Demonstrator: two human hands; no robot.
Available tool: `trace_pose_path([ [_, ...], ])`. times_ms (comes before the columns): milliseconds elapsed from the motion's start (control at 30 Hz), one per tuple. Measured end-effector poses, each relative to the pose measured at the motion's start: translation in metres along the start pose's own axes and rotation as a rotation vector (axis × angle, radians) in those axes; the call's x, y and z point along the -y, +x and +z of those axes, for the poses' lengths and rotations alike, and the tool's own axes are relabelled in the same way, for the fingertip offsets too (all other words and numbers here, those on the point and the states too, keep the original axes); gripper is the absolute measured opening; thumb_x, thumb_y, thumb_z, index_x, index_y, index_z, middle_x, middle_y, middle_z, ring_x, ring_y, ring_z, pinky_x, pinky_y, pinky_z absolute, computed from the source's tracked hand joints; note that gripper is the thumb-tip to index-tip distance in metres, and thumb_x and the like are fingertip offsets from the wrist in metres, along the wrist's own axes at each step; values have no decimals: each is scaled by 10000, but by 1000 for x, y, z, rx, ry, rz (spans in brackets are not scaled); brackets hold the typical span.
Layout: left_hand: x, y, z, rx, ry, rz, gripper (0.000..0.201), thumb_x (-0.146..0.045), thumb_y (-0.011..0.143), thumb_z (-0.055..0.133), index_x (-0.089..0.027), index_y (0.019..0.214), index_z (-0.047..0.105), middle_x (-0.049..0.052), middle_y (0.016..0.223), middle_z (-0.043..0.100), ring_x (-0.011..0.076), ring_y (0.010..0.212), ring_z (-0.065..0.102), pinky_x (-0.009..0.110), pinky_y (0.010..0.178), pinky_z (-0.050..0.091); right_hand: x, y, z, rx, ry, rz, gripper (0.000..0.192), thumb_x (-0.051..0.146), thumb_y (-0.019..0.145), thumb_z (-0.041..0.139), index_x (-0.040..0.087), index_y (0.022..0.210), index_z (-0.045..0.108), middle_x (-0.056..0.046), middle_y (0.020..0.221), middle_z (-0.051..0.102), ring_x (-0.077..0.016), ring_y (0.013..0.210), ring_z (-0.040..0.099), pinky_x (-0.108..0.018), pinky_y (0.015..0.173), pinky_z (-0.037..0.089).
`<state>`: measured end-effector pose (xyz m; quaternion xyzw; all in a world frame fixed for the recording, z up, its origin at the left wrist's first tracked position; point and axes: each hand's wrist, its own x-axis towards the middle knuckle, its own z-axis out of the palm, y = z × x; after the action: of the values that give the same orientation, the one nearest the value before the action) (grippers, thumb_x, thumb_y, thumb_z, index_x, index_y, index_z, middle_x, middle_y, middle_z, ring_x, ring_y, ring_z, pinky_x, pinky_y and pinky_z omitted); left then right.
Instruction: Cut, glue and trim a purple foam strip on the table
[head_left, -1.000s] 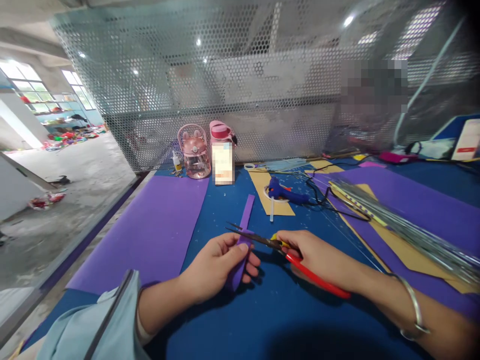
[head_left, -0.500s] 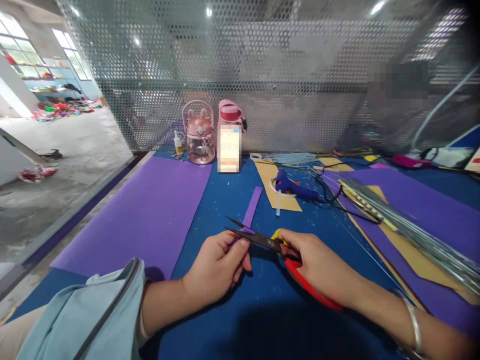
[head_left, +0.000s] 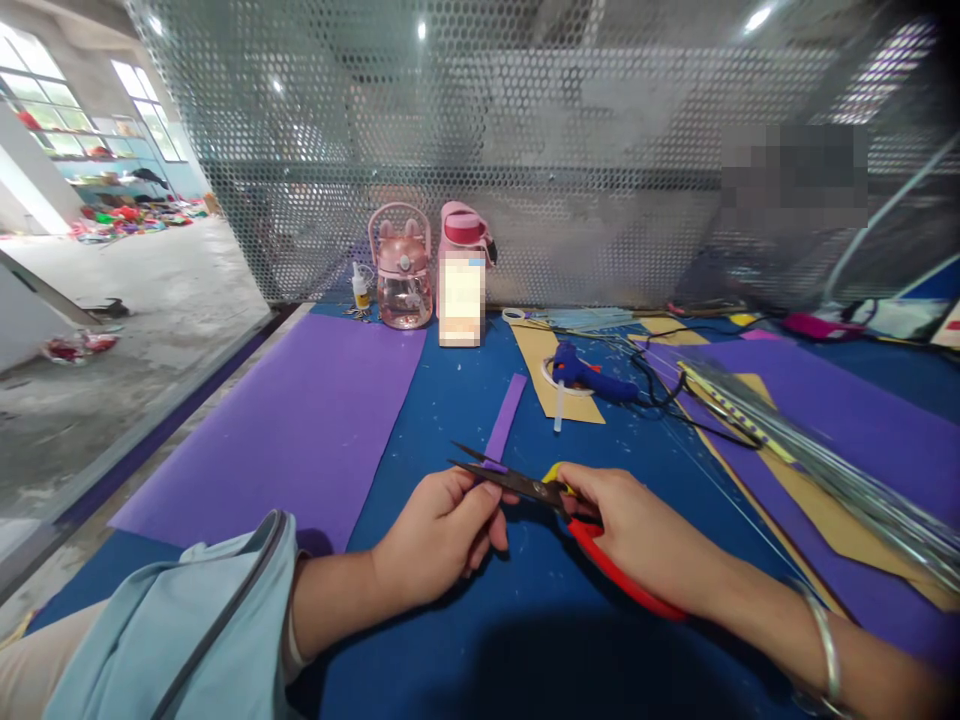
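A narrow purple strip [head_left: 507,420] runs from between the scissor blades away over the blue tabletop. My left hand [head_left: 442,528] is closed, thumb and fingers pinching the near end of this strip, which they mostly hide. In my right hand [head_left: 630,515] are scissors [head_left: 536,488] with dark blades and red and yellow handles. Their blades are slightly apart, tips pointing left, and lie across the strip just above my left thumb. Left of my hands lies a large purple sheet [head_left: 285,430].
A blue glue gun [head_left: 592,375] rests on a tan strip [head_left: 534,350], its cord trailing right. Bundled clear-wrapped sticks [head_left: 840,480] lie over purple and tan sheets at right. A pink kettle-shaped bottle [head_left: 405,270], a pink flask [head_left: 463,225] and a small glue bottle [head_left: 361,288] stand by the perforated metal screen [head_left: 585,200].
The view has shifted slightly, so the background sits a little further right. Both hands keep nearly the same hold, and the small purple piece near the blades shows less than before.
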<state>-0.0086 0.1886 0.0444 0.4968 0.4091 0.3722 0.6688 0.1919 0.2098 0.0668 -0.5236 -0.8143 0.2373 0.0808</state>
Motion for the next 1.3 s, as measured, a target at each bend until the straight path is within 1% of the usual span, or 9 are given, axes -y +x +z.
trace_pose_path([
  [167, -2, -1, 2, -35, 15, 21, 349, -473, 836, 481, -133, 871, 553, -32, 546, 541, 42, 345, 355, 152, 317, 274, -2, 0, -1, -28, -37, -22, 115, 105, 700, 473, 219, 710, 461, 17, 672, 565, -151, 609, 486, -244, 549, 335],
  [333, -4, -2, 3, -50, 10, 41, 352, -494, 834, 491, -145, 851, 531, -55, 498, 502, 41, 342, 341, 148, 323, 270, -6, -2, -5, -73, -27, -109, 203, 78, 701, 498, 212, 848, 535, -41, 881, 598, -193, 824, 552, -297, 734, 434],
  [400, -4, -2, 3, -66, -20, 47, 359, -508, 829, 500, -153, 866, 524, -60, 499, 505, 42, 336, 340, 149, 317, 275, -5, -3, -7, -83, -2, -126, 142, 150, 758, 530, 212, 884, 545, -54, 910, 603, -207, 858, 550, -323, 767, 445],
  [533, -2, 0, 2, -75, -103, 45, 329, -492, 847, 495, -176, 936, 496, -76, 490, 505, 38, 311, 313, 138, 299, 258, 0, -1, -11, -83, 104, -28, 177, 373, 794, 574, 200, 800, 538, -23, 765, 579, -179, 691, 527, -288, 640, 441],
  [667, -3, 3, 1, -73, -168, 44, 265, -424, 861, 496, -208, 1006, 445, -97, 479, 509, 41, 293, 292, 126, 282, 254, -1, 1, -12, -88, 331, 73, 302, 482, 836, 472, 203, 719, 474, 31, 615, 450, -128, 548, 424, -239, 502, 362],
  [967, -4, 2, -1, -49, -196, 25, 279, -451, 821, 570, -210, 898, 452, -116, 457, 405, 41, 309, 271, 135, 282, 241, -12, 6, -9, -203, 550, 137, 269, 457, 754, 570, 192, 748, 525, 0, 671, 509, -145, 605, 463, -255, 551, 418],
  [1067, -5, 1, -1, -54, -205, 38, 291, -451, 806, 595, -196, 789, 455, -107, 457, 378, 34, 337, 262, 139, 308, 220, -15, 7, -11, -188, 596, 151, 285, 463, 757, 577, 194, 837, 526, -17, 756, 546, -167, 670, 516, -281, 616, 452],
  [1167, -6, 1, -1, -39, -245, 18, 345, -487, 853, 507, -189, 696, 433, -87, 466, 368, 37, 348, 262, 149, 320, 222, -16, 8, -11, -164, 601, 172, 266, 450, 769, 564, 203, 825, 483, -11, 760, 533, -165, 675, 518, -286, 629, 451],
  [1300, -6, 3, -1, -131, -330, 27, 283, -475, 867, 470, -193, 841, 484, -78, 566, 409, 38, 383, 300, 151, 351, 258, -11, 6, -11, -131, 550, 114, 267, 429, 766, 570, 211, 711, 426, 19, 695, 471, -134, 616, 456, -254, 579, 417],
])
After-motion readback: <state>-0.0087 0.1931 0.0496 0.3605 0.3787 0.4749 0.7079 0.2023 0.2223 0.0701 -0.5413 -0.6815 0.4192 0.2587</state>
